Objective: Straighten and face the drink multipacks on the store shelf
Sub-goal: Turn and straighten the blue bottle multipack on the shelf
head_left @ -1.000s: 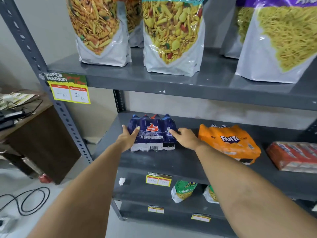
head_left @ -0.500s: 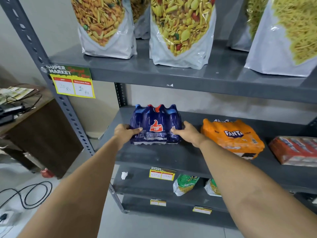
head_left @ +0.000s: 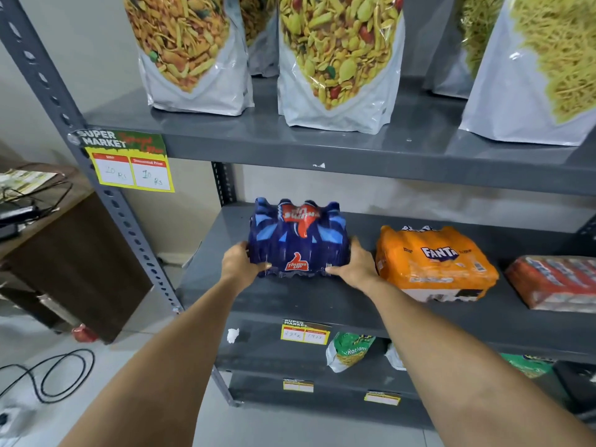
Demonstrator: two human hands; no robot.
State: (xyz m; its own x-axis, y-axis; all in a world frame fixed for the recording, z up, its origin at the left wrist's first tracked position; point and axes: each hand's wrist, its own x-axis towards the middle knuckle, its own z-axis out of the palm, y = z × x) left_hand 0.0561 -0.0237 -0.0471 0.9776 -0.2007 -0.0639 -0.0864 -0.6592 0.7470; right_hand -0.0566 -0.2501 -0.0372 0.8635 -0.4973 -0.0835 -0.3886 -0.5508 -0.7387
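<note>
A dark blue Thums Up multipack [head_left: 298, 240] stands upright near the left end of the grey middle shelf [head_left: 309, 298], its logo facing me. My left hand [head_left: 240, 264] grips its lower left corner and my right hand [head_left: 353, 264] grips its lower right corner. To the right an orange Fanta multipack [head_left: 432, 262] lies flat and slightly skewed. Farther right a red multipack [head_left: 558, 282] lies flat, cut off by the frame edge.
Large snack pouches [head_left: 338, 59] stand on the upper shelf [head_left: 290, 146], close above the blue pack. A slotted grey upright [head_left: 106, 201] with a yellow price tag [head_left: 135, 172] bounds the left. Small green bags [head_left: 350, 351] lie below. A wooden desk [head_left: 64, 253] and floor cables [head_left: 48, 375] sit at the left.
The blue multipack, lying flat a second ago, has been tipped up onto its end by both hands. My view has dropped closer to the shelf.
</note>
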